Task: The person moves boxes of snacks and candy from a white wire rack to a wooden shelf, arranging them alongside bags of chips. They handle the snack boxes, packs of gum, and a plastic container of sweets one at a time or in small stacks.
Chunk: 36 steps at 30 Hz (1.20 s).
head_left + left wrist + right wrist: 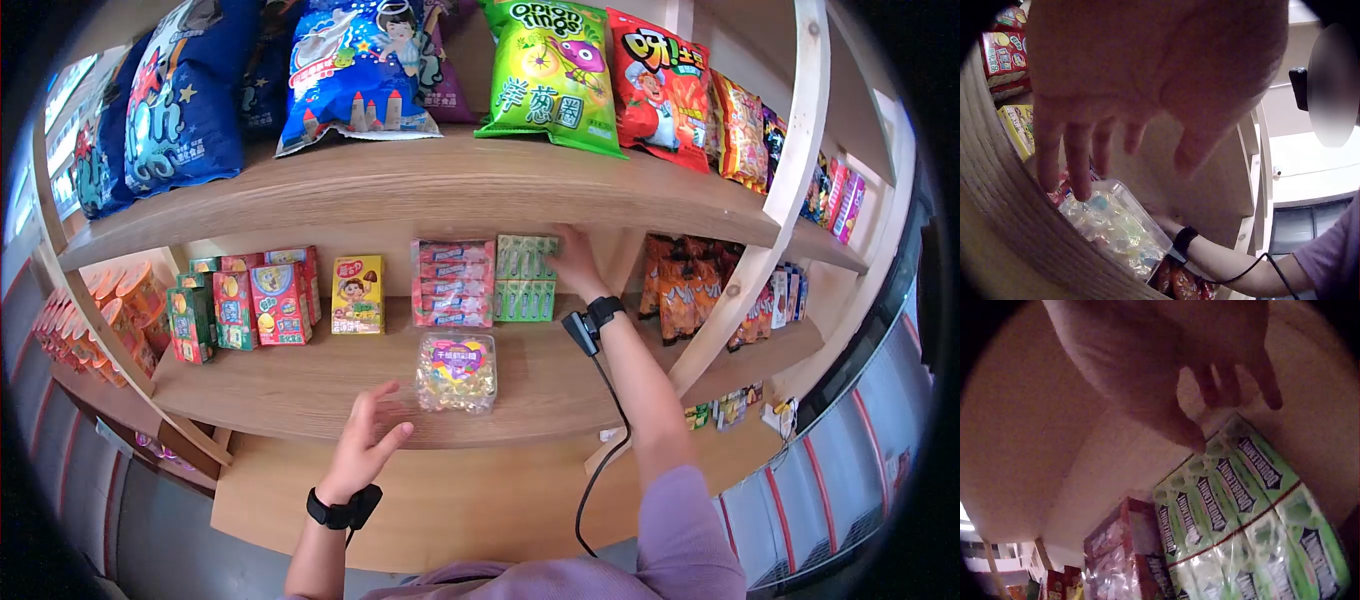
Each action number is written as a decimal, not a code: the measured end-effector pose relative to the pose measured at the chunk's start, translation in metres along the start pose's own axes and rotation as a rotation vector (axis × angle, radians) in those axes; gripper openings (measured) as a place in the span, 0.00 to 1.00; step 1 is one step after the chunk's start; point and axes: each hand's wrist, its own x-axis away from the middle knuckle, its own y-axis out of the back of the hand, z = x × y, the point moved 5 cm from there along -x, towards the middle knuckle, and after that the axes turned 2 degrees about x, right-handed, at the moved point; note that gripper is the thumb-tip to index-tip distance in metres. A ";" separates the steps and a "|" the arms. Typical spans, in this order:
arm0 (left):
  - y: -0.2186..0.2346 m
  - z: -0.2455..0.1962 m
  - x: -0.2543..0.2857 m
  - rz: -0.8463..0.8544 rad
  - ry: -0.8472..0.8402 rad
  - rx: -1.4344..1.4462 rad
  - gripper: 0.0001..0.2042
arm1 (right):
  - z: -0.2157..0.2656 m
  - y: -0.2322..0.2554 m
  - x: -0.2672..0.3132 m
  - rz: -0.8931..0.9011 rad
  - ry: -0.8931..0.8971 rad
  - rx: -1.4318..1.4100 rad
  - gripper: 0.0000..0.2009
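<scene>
My right hand (pixel 575 262) reaches to the back of the middle shelf, at the upper right of the green gum packs (pixel 526 278). In the right wrist view, its thumb and fingers (pixel 1266 384) spread over the top end of the green packs (pixel 1216 506); whether they touch is unclear. Left of these stands a stack of pink-red packs (pixel 453 283). A clear box of wrapped candy (pixel 456 374) sits in front. My left hand (pixel 365 445), fingers spread and holding nothing, is left of that box, near the shelf's front edge; the left wrist view shows the box (pixel 1116 225) beyond its fingers.
A yellow box (pixel 358 295) and red and green boxes (pixel 280 305) stand left on the middle shelf. Orange-brown bags (pixel 685 285) are beyond a divider at right. The upper shelf (pixel 430 185), with large snack bags, overhangs this space; a wooden post (pixel 745 270) rises at right.
</scene>
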 end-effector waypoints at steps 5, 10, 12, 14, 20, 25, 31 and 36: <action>-0.009 -0.003 -0.019 0.001 -0.025 -0.265 0.36 | 0.010 0.017 0.059 -0.067 -0.384 -0.092 0.32; -0.027 0.001 -0.033 0.100 -0.066 -0.246 0.41 | 0.124 0.019 0.138 0.705 -0.462 -0.769 0.50; -0.035 0.004 -0.035 0.114 -0.115 -0.263 0.42 | 0.149 0.010 0.163 0.749 -0.193 -0.746 0.51; -0.044 0.012 -0.032 0.167 -0.030 -0.253 0.41 | 0.165 0.014 0.175 0.652 0.018 -0.540 0.49; -0.062 0.003 -0.031 0.124 -0.110 -0.359 0.38 | 0.163 0.026 0.198 0.503 -0.069 -0.424 0.45; -0.068 -0.012 -0.027 0.042 -0.235 -0.534 0.36 | 0.155 0.030 0.209 0.366 -0.105 -0.424 0.40; -0.077 -0.007 0.015 -0.308 -0.239 -0.389 0.32 | 0.139 0.083 0.261 0.254 -0.099 -0.388 0.40; -0.165 -0.049 0.096 -0.425 -0.216 -0.393 0.25 | 0.057 0.182 0.374 0.196 -0.192 -0.323 0.34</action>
